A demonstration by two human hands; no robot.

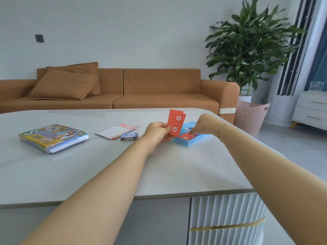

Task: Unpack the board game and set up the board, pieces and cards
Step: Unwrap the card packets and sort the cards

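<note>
Head view: left hand (157, 131) pinches a small fan of red cards (176, 123) upright, just left of the blue tray (192, 141) near the tabletop's right edge. Right hand (203, 123) reaches down into the tray, fingertips on another red card (185, 137) lying there; grip not resolved. Step judged: collecting cards from the tray. Next move calls for lifting that card onto the held stack. Game box (53, 137) sits toward the left edge; paper sheets (117, 130) and a small card deck (129, 137) lie mid-table.
</note>
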